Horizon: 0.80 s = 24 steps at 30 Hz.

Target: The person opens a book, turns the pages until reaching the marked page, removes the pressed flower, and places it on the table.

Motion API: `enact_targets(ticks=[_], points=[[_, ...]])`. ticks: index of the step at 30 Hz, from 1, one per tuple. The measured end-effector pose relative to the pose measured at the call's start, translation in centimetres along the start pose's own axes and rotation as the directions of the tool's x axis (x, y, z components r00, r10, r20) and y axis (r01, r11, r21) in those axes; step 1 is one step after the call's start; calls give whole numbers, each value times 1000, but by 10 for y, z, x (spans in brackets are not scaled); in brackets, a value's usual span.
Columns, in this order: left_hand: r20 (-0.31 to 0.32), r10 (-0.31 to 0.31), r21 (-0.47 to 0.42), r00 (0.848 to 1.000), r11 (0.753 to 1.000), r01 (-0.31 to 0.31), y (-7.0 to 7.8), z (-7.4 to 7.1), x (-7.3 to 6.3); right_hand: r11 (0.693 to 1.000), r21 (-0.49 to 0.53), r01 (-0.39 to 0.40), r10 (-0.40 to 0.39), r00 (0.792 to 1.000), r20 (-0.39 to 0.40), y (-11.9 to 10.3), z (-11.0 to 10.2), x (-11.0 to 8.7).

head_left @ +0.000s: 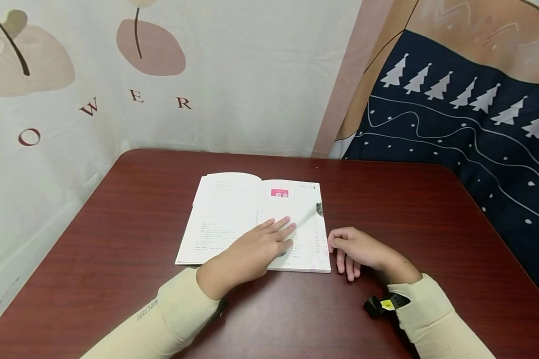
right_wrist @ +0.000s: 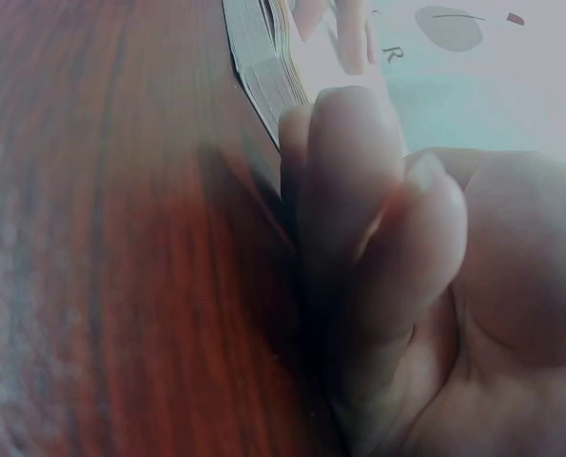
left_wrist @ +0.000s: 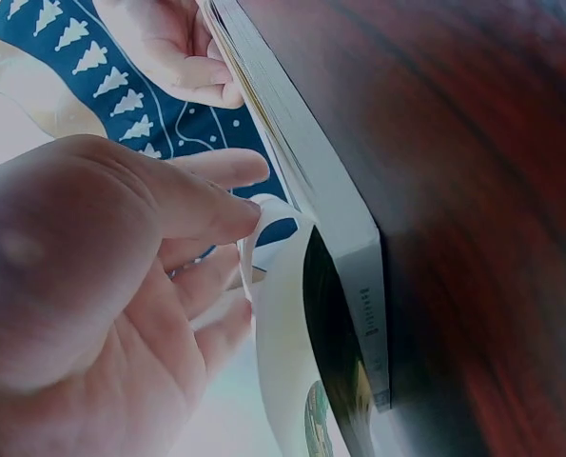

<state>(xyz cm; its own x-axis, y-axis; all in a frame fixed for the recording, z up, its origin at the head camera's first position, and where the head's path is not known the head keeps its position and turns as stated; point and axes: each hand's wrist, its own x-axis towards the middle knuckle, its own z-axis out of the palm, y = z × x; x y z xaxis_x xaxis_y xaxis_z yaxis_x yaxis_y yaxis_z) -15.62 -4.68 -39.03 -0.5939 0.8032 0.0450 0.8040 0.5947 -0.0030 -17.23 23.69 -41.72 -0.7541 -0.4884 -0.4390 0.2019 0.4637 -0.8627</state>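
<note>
A thick paperback book [head_left: 233,209] lies open on the table, with a pink heading block on its right page. My left hand [head_left: 260,252] is over the lower part of the right page, fingers extended and resting on it near the gutter. In the left wrist view a curved page [left_wrist: 281,314] lifts by the thumb and fingertips of this hand. Just beyond the book's right edge, my right hand [head_left: 359,249] rests by the table with loosely curled fingers [right_wrist: 354,162]. Nothing shows in its grasp, and the index finger comes close to the page edges.
The dark red wooden table [head_left: 126,209] has rounded far corners. Behind it hangs a pale printed curtain [head_left: 251,89], and a navy cloth with white trees [head_left: 458,119] is at the right. A black wrist strap [head_left: 386,303] with a yellow tag sits at the right cuff.
</note>
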Motion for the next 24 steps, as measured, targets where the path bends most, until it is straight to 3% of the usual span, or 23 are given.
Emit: enact_targets(ticks=[8,24], points=[[-23,-91,9,996,996,91,-1,1,-3,1000,-7,-3,3,1000,-7,0,0,0],[8,-245,21,970,969,244,-3,-2,-5,1000,-16,-6,6,1000,-7,-1,0,0]])
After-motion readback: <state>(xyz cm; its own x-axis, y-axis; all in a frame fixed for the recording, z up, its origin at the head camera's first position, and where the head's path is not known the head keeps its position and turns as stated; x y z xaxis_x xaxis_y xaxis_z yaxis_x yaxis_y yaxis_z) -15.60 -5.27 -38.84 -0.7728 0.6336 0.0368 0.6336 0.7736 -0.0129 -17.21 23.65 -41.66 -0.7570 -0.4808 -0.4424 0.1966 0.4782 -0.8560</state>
